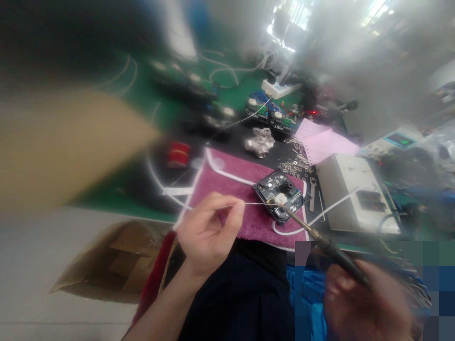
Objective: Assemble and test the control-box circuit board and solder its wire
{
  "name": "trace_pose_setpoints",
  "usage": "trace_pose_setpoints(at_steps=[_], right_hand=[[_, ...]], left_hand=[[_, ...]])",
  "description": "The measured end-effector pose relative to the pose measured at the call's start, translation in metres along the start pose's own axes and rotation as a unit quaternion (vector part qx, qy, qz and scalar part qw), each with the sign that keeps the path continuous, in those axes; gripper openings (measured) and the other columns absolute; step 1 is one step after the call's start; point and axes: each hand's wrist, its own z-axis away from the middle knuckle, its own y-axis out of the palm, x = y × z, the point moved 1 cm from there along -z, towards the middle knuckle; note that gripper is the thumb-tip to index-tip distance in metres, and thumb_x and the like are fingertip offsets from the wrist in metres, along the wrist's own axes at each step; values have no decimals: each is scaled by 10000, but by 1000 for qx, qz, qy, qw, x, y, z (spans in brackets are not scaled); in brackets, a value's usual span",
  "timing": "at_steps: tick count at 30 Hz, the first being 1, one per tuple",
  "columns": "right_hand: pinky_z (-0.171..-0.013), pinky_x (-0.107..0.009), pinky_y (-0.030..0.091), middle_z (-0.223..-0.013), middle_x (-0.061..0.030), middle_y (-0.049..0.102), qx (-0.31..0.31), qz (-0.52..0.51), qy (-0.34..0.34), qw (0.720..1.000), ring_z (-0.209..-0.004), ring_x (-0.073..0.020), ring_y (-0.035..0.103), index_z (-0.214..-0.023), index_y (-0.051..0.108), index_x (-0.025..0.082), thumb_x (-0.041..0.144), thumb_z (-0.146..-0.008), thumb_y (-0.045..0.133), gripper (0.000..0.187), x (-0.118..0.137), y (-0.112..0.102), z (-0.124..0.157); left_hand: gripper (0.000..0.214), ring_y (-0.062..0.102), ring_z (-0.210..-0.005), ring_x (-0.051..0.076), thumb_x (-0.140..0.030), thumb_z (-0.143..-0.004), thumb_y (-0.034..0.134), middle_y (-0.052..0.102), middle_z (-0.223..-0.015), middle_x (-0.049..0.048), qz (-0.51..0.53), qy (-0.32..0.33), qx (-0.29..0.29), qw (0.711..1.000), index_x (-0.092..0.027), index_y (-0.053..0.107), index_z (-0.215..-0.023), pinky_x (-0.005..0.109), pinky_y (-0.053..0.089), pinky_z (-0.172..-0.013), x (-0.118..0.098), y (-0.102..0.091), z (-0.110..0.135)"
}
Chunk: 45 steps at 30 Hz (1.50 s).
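My left hand pinches a thin solder wire between thumb and forefinger. The wire stretches right to a black circuit board unit, lying tilted on a purple towel. Wrapped round the dark handle of a soldering iron is my right hand, partly blurred at the lower right. The iron's tip meets the wire's end beside a white part on the board; whether they touch the joint is too small to tell. A white cable curves from under the board's near side.
A red spool stands left of the towel. Behind lie a metal valve body, loose nuts and screws, pink paper and more board units. A pale equipment box stands right; a cardboard box sits lower left.
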Motion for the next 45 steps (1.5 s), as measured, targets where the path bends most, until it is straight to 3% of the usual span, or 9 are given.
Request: trace_pose_setpoints(at_steps=[8, 21, 27, 36, 45], right_hand=[[-374, -364, 400, -495, -8, 492, -5, -13, -25, 1000, -425, -221, 495, -780, 768, 334, 390, -862, 733, 106, 5, 0, -5], [-381, -360, 415, -542, 2, 532, 13, -25, -5, 1000, -438, -217, 524, -875, 797, 360, 398, -838, 759, 65, -1, -2, 0], [-366, -365, 420, -560, 2, 553, -7, -111, 8, 994, -436, -223, 542, -984, 798, 373, 479, -969, 626, 203, -12, -9, 1], [-390, -312, 464, -617, -2, 629, -28, -165, 15, 986, -488, -189, 607, -1043, 813, 321, 418, -986, 642, 206, -14, -6, -5], [-443, -275, 540, -691, -31, 711, -11, -234, 41, 971, -561, -179, 687, -1091, 837, 237, 345, -978, 692, 213, -17, -4, -2]], left_hand=[[117, 685, -623, 113, -104, -908, 785, 743, -761, -3, -2, 9, 11, 1000, -201, 806, -969, 241, 567, -608, 2, 0, 0], [89, 684, -641, 128, -131, -920, 786, 748, -764, 6, -7, 5, 34, 999, -206, 809, -962, 258, 581, -615, 0, 0, -1], [63, 699, -656, 133, -163, -944, 776, 761, -788, 15, -7, -11, 41, 999, -208, 811, -973, 258, 599, -628, -2, 0, -2], [98, 716, -681, 117, -164, -958, 774, 776, -841, -1, -28, 2, 42, 999, -222, 812, -1027, 241, 605, -698, -6, 16, -18], [121, 697, -671, 98, -126, -941, 778, 769, -840, -23, -20, 0, 54, 998, -223, 806, -1008, 233, 571, -695, -1, 15, -15]])
